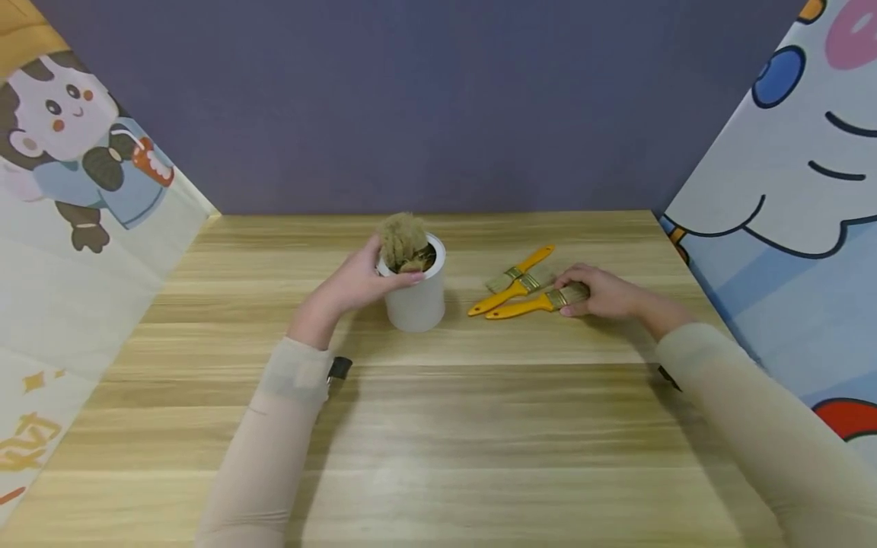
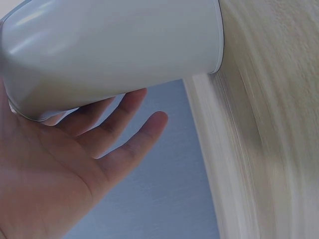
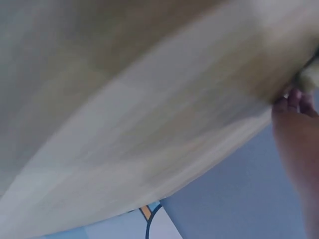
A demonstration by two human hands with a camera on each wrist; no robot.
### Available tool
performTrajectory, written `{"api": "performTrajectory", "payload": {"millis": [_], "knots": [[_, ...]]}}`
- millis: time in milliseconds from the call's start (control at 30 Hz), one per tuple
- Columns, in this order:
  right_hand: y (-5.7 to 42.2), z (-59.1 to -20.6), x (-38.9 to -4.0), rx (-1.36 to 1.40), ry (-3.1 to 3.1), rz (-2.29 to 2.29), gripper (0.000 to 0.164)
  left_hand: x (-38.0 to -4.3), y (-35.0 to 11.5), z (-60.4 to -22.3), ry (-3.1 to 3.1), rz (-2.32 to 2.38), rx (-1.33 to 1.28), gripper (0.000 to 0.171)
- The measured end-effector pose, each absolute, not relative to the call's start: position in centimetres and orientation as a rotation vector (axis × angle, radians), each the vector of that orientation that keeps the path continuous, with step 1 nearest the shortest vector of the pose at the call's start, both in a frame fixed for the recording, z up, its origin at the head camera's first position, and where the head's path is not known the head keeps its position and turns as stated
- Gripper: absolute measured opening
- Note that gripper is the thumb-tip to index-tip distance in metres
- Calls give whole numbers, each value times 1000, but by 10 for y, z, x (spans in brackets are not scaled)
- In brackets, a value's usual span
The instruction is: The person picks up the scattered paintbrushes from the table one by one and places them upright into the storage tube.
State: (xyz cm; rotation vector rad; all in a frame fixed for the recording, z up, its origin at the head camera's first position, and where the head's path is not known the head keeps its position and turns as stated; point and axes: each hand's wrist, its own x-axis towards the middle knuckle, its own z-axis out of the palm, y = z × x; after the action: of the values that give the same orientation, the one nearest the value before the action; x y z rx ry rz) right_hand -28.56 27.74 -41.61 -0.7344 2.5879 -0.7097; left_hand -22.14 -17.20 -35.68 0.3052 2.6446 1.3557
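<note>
White pot [image 1: 416, 303], cylindrical, sits roughly upright on the wood-grain tabletop [image 1: 438, 449], left of the brushes and toward the back edge. A brown fibrous bundle [image 1: 403, 237] fills much of its mouth and pokes up past the rim; can't tell exactly what it is.

Left hand [image 1: 356, 280]: grip is on the pot's upper end, left side. Thumb lies along the near rim just below the bundle, the other fingers go round the far side. Left wrist view shows the pot's smooth wall close up, little finger sticking out clear of it.

Three flat brushes with orange handles lie near each other right of the pot. Far brush [image 1: 537, 259]: handle points back and right, bristles toward the pot. Middle brush [image 1: 500, 298]: reversed, handle end toward the pot, metal band right by the far brush; can't tell if they touch. Near brush [image 1: 518, 308]: handle end also toward the pot, just beside the middle one.

Right hand [image 1: 600, 292]: grip is pinching the near brush at the bristle end, thumb on the near side, fingers over the top. Can't tell if that brush is off the surface; right wrist view is blurred, hand at its right edge.

Both arms in pale sleeves [image 1: 263, 449]. Dark purple-blue wall [image 1: 438, 106] behind, cartoon panels [image 1: 774, 167] on both sides.
</note>
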Motion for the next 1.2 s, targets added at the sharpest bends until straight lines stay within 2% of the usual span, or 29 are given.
{"api": "performTrajectory", "payload": {"millis": [267, 433, 533, 733, 867, 1200], "knots": [[281, -393, -282, -655, 2569, -744, 50, -222, -171, -357, 2647, 1363, 340, 106], [281, -366, -268, -574, 2608, -821, 55, -222, -170, -357, 2646, 1367, 337, 108], [276, -348, -258, -542, 2641, -917, 52, -221, -171, -357, 2644, 1370, 336, 108], [256, -315, -237, -647, 2600, -1263, 42, -221, -172, -357, 2642, 1368, 321, 107], [240, -298, -224, -741, 2605, -1470, 40, -221, -173, -358, 2645, 1358, 312, 109], [185, -280, -196, -836, 2256, -2273, 38, -221, -172, -357, 2643, 1367, 315, 106]]}}
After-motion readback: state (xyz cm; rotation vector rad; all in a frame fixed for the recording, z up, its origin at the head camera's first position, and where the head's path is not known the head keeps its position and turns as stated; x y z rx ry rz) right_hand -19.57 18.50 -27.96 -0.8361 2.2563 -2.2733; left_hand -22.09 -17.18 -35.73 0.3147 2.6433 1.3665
